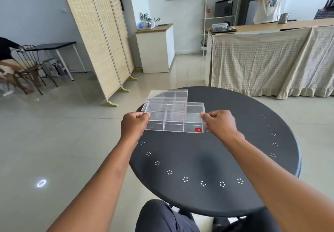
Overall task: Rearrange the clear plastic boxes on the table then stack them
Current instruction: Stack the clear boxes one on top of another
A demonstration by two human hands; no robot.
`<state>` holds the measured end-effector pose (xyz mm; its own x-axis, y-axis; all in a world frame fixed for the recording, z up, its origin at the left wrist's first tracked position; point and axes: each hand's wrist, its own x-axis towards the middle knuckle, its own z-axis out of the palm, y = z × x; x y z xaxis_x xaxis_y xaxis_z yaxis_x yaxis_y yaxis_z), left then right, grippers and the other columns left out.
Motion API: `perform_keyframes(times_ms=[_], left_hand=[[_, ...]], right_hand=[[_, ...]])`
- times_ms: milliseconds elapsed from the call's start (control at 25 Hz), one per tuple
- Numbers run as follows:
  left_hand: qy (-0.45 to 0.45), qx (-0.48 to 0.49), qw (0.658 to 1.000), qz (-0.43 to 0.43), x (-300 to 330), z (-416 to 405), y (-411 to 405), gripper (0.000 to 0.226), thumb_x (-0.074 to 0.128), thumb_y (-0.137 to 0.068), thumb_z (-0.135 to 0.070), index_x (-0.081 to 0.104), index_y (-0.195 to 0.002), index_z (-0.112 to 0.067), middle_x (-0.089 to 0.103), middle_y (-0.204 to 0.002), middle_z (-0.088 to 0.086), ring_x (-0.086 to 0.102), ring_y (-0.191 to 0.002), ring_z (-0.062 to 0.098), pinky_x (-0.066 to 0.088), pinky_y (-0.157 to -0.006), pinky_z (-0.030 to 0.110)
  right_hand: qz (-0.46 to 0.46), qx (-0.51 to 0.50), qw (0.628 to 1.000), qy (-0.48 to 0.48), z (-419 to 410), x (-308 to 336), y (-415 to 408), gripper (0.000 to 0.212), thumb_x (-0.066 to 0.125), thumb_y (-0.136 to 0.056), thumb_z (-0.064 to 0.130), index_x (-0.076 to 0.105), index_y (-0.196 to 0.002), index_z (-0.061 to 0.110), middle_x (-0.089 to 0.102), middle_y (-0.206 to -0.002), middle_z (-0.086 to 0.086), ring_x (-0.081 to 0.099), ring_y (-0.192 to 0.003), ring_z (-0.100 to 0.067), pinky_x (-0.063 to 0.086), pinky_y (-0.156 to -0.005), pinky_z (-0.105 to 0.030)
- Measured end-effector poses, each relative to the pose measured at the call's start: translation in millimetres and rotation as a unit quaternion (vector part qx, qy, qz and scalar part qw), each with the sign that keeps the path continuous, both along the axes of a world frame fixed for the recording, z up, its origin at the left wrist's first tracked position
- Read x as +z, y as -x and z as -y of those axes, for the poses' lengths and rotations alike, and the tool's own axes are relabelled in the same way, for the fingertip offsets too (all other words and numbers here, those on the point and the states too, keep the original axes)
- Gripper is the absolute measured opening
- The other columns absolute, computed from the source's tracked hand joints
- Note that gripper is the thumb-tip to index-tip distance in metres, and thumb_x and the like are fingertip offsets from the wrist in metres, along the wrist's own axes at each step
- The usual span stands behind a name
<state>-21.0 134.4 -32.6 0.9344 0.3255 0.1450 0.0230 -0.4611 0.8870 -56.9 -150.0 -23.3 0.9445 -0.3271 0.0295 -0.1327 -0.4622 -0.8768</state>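
A clear plastic box [174,121] with inner dividers and a small red label at its near right corner is held between both hands over the far left part of the round black table [207,159]. My left hand [134,125] grips its left end and my right hand [218,123] grips its right end. Behind it lie two more clear boxes: one [159,106] just behind and partly overlapped by the held box, and another [169,94] at the table's far edge, overhanging it slightly.
The table has rings of small holes near its rim. A folding woven screen [101,38] stands to the left, a cloth-draped counter [271,58] at the right rear with a person behind it. My knee [162,217] is below the table's near edge.
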Motion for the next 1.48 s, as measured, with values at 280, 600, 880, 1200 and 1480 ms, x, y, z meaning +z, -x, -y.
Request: perform_keyframes(times_ms=[280, 600, 880, 1200, 1480], left_hand=[[0.011, 0.045, 0.998, -0.040, -30, -58, 8, 0.033, 0.057, -0.062, -0.055, 0.060, -0.069, -0.023, 0.055, -0.066, 0.004, 0.052, -0.066, 0.019, 0.050, -0.068, 0.035], [0.048, 0.024, 0.995, -0.086, -59, -59, -20, 0.031, 0.061, -0.061, -0.053, 0.066, -0.069, -0.024, 0.058, -0.064, 0.003, 0.053, -0.064, 0.022, 0.062, -0.083, 0.055], [0.085, 0.022, 0.992, -0.093, -61, -56, -36, 0.028, 0.068, -0.074, -0.044, 0.077, -0.070, -0.017, 0.075, -0.070, 0.001, 0.074, -0.082, 0.031, 0.063, -0.090, 0.049], [0.092, 0.016, 0.992, -0.085, -57, -50, -38, 0.030, 0.068, -0.076, -0.045, 0.076, -0.071, -0.016, 0.073, -0.070, 0.004, 0.066, -0.073, 0.025, 0.063, -0.090, 0.052], [0.089, 0.012, 0.992, -0.094, -54, -50, -40, 0.029, 0.070, -0.078, -0.042, 0.078, -0.074, -0.014, 0.080, -0.086, 0.020, 0.076, -0.088, 0.040, 0.063, -0.089, 0.053]], right_hand=[[-0.046, 0.040, 0.998, 0.013, -59, -35, -12, 0.048, 0.062, -0.091, 0.038, 0.072, -0.087, -0.010, 0.072, -0.073, -0.022, 0.054, -0.061, -0.017, 0.060, -0.069, -0.035], [-0.076, 0.023, 0.997, 0.012, -61, -57, -32, 0.047, 0.062, -0.091, 0.035, 0.070, -0.084, -0.012, 0.060, -0.064, -0.007, 0.050, -0.060, -0.019, 0.064, -0.073, -0.041], [-0.069, 0.020, 0.997, 0.003, -61, -62, -51, 0.054, 0.063, -0.088, 0.041, 0.068, -0.089, -0.012, 0.057, -0.065, -0.006, 0.048, -0.062, -0.018, 0.054, -0.064, -0.032], [-0.058, 0.000, 0.998, 0.006, -59, -62, -59, 0.050, 0.065, -0.091, 0.040, 0.074, -0.083, -0.009, 0.076, -0.085, -0.025, 0.055, -0.063, -0.018, 0.065, -0.078, -0.052], [-0.060, 0.011, 0.998, -0.002, -59, -57, -57, 0.046, 0.065, -0.094, 0.039, 0.079, -0.082, -0.003, 0.080, -0.079, -0.018, 0.065, -0.066, -0.026, 0.065, -0.079, -0.049]])
